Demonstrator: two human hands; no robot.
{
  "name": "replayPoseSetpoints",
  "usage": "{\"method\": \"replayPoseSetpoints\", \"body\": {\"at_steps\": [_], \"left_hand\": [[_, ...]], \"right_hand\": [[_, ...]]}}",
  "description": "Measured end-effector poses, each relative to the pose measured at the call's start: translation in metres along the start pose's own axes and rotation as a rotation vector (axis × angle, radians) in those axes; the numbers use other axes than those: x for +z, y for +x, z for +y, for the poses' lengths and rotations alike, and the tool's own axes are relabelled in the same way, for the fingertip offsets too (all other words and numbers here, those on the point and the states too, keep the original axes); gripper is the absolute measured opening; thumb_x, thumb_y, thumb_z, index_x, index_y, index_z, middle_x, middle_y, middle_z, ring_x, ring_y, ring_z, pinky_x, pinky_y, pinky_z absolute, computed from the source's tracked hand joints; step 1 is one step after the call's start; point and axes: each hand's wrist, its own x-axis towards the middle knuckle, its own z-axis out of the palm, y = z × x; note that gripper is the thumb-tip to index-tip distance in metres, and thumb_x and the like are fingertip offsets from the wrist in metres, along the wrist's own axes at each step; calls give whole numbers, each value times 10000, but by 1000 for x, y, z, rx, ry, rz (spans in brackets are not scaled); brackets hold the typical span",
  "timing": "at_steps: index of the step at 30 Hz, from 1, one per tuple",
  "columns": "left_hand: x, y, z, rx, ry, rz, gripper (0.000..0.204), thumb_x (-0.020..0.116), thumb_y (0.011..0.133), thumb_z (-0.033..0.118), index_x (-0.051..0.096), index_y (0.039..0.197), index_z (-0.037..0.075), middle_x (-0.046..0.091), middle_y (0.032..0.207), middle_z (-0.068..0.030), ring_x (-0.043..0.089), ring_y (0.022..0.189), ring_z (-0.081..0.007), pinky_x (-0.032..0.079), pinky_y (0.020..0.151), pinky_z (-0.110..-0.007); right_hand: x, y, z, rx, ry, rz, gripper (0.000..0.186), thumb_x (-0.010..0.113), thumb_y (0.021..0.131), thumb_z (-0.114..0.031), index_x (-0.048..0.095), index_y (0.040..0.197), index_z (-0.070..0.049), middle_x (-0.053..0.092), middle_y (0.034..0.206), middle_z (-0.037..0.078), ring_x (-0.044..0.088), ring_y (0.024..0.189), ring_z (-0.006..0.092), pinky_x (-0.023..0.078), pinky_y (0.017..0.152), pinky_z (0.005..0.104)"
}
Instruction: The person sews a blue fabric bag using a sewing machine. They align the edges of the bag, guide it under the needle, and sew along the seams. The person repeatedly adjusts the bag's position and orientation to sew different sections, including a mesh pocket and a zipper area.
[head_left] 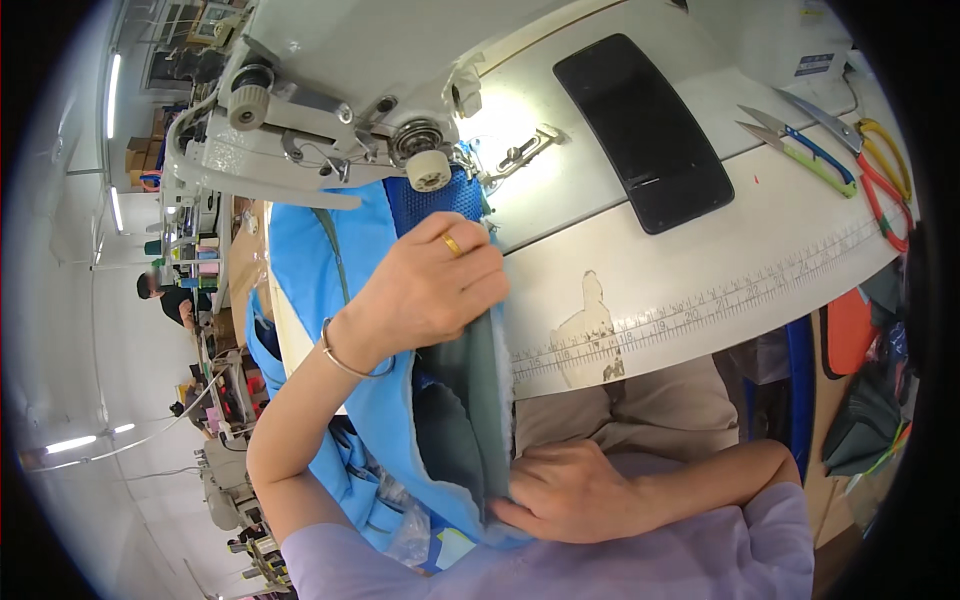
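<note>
Under the head of a white sewing machine (pixel 330 110) lies a strip of dark blue mesh (pixel 445 200), joined to a light blue fabric piece (pixel 375 430) with a dark green lining (pixel 450 420). My left hand (pixel 435 285), with a ring and a bracelet, is closed on this fabric just in front of the presser foot area; its fingertips are hidden. Nearer my body, my right hand (pixel 575 492) pinches the fabric's lower edge by my lap. The fabric's long edge runs between both hands along the table's left part.
A black phone (pixel 645 135) lies on the machine bed (pixel 545 190). Thread snips (pixel 800 148) and red-handled scissors (pixel 865 155) rest at the far right. A printed ruler scale (pixel 700 315) follows the table's front edge. More blue fabric hangs at left; a co-worker (pixel 175 300) is in the background.
</note>
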Motion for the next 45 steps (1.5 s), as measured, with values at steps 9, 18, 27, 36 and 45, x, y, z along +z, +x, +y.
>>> {"method": "replayPoseSetpoints", "body": {"at_steps": [9,18,27,36,45], "left_hand": [[13,-11,48,-37,-443,-44,200,680,606,38,596,783,78,519,760,-35,550,822,-250,480,920,-425],[16,-13,67,-56,-748,-27,237,667,616,-6,618,821,102,561,803,-15,567,849,-239,472,933,-435],[11,7,5,-163,65,137,350,664,709,-14,708,1041,87,702,1092,-81,654,1077,-306,525,965,-450],[8,-3,-6,-208,129,105,267,695,629,-59,638,847,85,631,916,-65,639,903,-296,529,779,-402],[8,-12,-5,-309,-11,132,250,637,594,-93,590,758,90,559,828,-60,578,792,-278,471,666,-386]], "right_hand": [[6,-21,15,81,-68,-45,247,752,836,-196,575,750,-46,619,691,94,672,643,263,541,539,392],[11,-32,24,156,-19,-59,295,776,834,-204,579,710,-22,634,682,110,674,628,273,546,535,407],[11,-31,22,123,-58,-68,266,774,831,-193,588,726,-36,635,698,97,682,664,270,552,547,399],[3,-19,15,-71,-103,9,222,786,804,-213,620,770,-68,592,663,43,613,590,201,502,512,334],[-51,15,20,-254,-421,-8,247,746,836,-223,571,735,-81,519,680,25,560,681,182,487,609,293]]}}
